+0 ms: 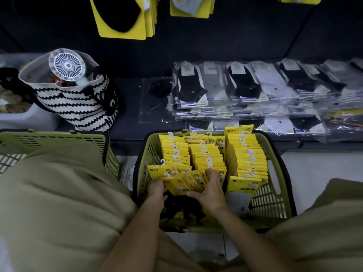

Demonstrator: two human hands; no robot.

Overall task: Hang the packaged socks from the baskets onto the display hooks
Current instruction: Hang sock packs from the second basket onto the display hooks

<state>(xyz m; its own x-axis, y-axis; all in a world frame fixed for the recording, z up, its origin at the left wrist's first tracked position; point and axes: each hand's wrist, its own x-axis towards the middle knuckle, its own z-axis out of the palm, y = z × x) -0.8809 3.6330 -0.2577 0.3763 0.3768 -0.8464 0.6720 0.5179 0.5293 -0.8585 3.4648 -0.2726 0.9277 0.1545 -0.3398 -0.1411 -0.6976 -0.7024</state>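
Observation:
A green plastic basket (275, 195) in front of me holds several rows of yellow sock packs with white hooks (208, 154). Both hands reach into its near left part. My left hand (156, 190) and my right hand (211, 189) grip a small bundle of yellow sock packs (186, 182) from either side, fingers curled round its edges. Above, on the dark display wall, hang yellow sock packs (121, 16), with more at the top middle (191, 6). The hooks they hang from are out of view.
A second green basket (59, 138) stands at the left, partly behind my knee. A zigzag-striped tote bag (78, 103) holds a small white fan (66, 64). Bagged black and white socks (255, 89) lie stacked on the dark shelf behind the basket.

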